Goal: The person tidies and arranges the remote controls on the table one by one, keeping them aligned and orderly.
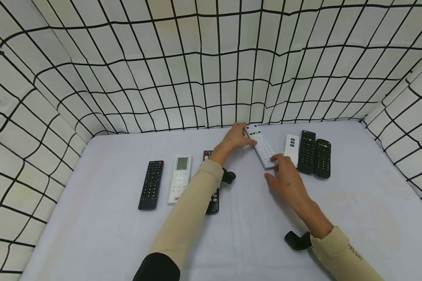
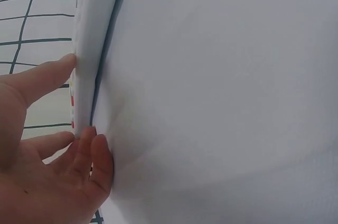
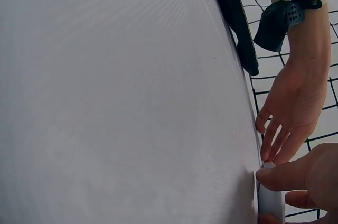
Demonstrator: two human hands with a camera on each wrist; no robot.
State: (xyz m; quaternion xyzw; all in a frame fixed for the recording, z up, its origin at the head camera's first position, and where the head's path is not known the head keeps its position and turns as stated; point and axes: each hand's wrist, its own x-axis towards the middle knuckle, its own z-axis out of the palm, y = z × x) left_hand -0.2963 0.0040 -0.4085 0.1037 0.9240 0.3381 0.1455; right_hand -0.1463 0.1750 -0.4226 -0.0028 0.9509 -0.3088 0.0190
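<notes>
A white remote control [image 1: 261,148] with coloured buttons at its far end lies tilted on the white table, between both hands. My left hand [image 1: 235,136] holds its far end, the thumb on the near side edge and fingers around the top. At the lower end, my right hand [image 1: 288,181] grips the corner between thumb and fingers. In the left wrist view the remote's side [image 2: 92,39] shows edge-on, the left hand [image 2: 53,171] touching it. The right wrist view has both hands on the remote [image 3: 271,203]; its button face is hidden there.
Left of the hands lie a black remote [image 1: 151,185], a white remote with a screen [image 1: 179,179] and a black remote [image 1: 213,203] partly under the left forearm. To the right are a small white remote [image 1: 292,148] and two black remotes [image 1: 306,152]. Black netting borders the table.
</notes>
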